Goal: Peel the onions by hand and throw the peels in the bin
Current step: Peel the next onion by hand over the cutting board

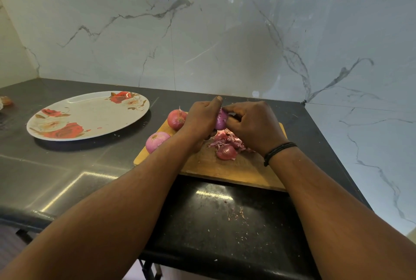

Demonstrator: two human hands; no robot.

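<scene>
Purple onion [220,120] held above the cutting board [225,167], gripped by left hand [200,117], right hand [252,124] seemingly pinching skin at its top. Could slip and roll off if tugged hard. Peels [227,140] heaped on board; floral plate [90,115] bare; no bin visible.

No readable text, label, brand, number or sign shows anywhere in the head view: the two wall sockets, the flowered plate and the cutting board bear no lettering
</scene>
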